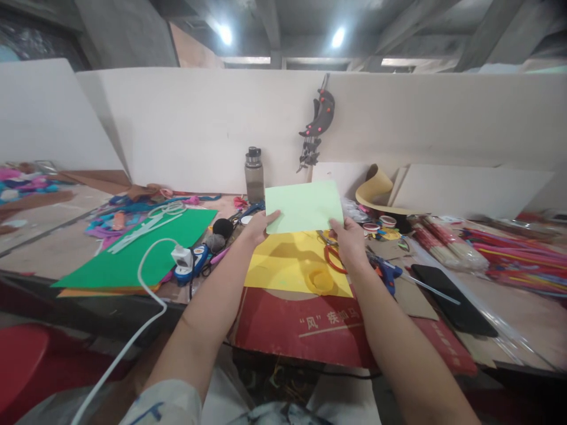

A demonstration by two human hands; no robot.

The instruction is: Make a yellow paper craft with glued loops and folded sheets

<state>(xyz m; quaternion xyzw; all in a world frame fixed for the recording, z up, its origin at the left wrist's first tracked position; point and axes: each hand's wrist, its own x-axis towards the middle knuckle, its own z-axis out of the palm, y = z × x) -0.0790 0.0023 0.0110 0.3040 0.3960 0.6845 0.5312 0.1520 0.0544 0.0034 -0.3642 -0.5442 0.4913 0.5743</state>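
A pale green sheet of paper (305, 205) is held up above the table between my two hands. My left hand (261, 227) grips its lower left corner, thumb on the near face. At the lower right corner, my right hand (348, 239) pinches it the same way. Below lies a yellow sheet (270, 268) with a yellow roll of tape (319, 282) on it. Red-orange handled scissors (333, 260) rest by my right wrist, partly hidden by it. Under the yellow sheet is a red board (305, 330) with white printed characters.
Green sheets (163, 260) lie left, beside a blue power strip (191, 265) with a white cable running toward me. A bottle (254, 177) stands at the back. To the right are a blue glue gun (387, 274), a black phone (454, 300) and colourful pipe cleaners (522, 260).
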